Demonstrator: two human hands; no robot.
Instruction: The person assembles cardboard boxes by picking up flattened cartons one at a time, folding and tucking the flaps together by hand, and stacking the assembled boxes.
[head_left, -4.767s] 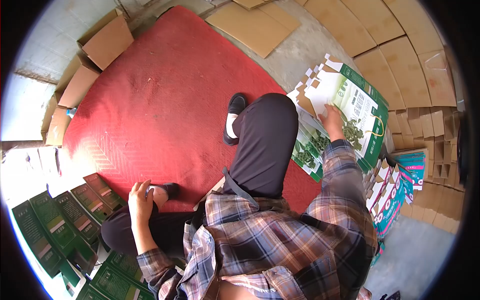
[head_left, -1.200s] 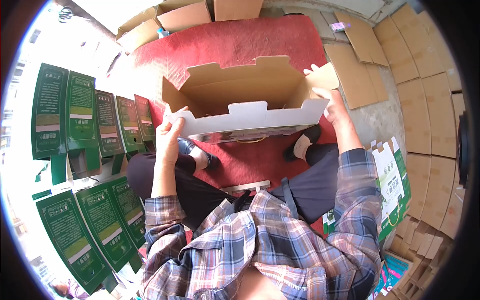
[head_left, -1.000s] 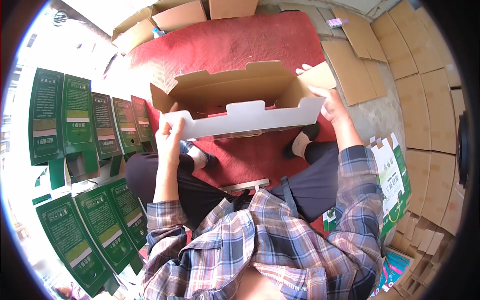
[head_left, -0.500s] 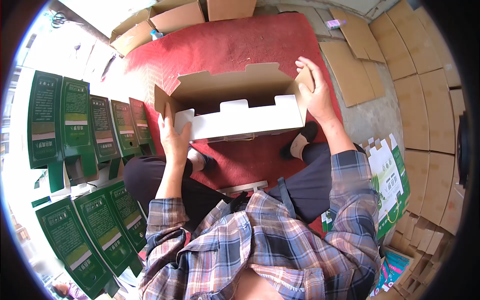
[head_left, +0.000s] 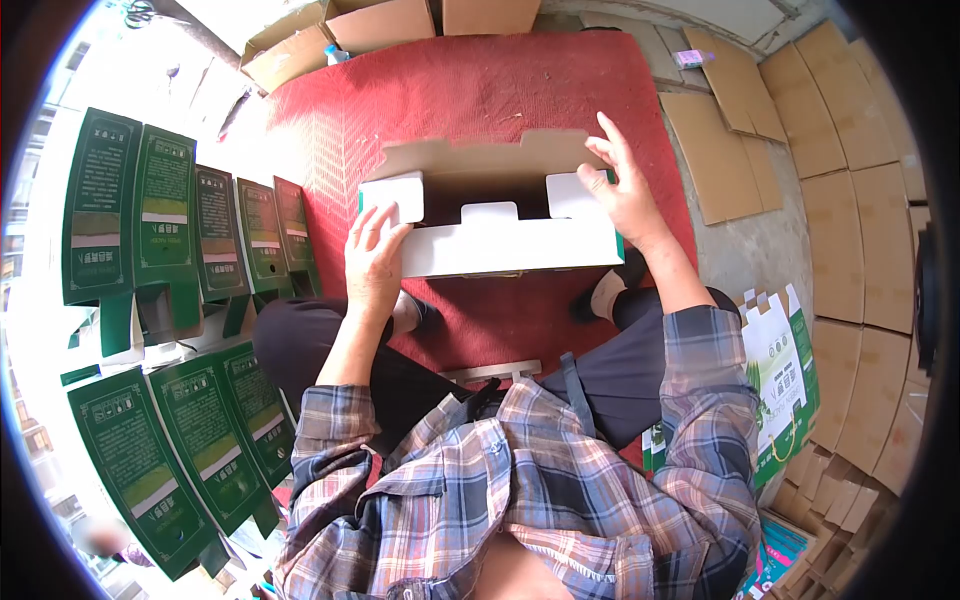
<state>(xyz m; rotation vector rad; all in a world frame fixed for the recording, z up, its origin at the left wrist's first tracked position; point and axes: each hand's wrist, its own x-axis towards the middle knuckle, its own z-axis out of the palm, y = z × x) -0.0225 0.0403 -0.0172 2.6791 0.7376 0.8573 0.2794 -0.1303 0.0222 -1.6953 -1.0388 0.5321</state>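
A carton point(head_left: 510, 247) with white flaps and a brown inside is held up in front of my knees, its opening facing up. Both small end flaps are folded inward over the opening, while the far flap stands up. At the carton's left end, my left hand point(head_left: 375, 262) rests on the corner with fingers bent over the folded end flap. My right hand point(head_left: 628, 195) is at the right end, fingers spread and pointing up, with the thumb near the right end flap.
Green printed cartons point(head_left: 165, 230) stand in rows at the left. Flattened green and white cartons point(head_left: 785, 370) lie by my right knee. Brown boxes point(head_left: 855, 240) are stacked at the right. Cardboard sheets point(head_left: 715, 160) and a red mat point(head_left: 450, 90) cover the floor ahead. Open boxes stand beyond the mat.
The end flaps, upright before, are now folded inward. My right fingers have spread off the right flap. Earlier, my right hand lay on the flattened cartons and no opened carton was held.
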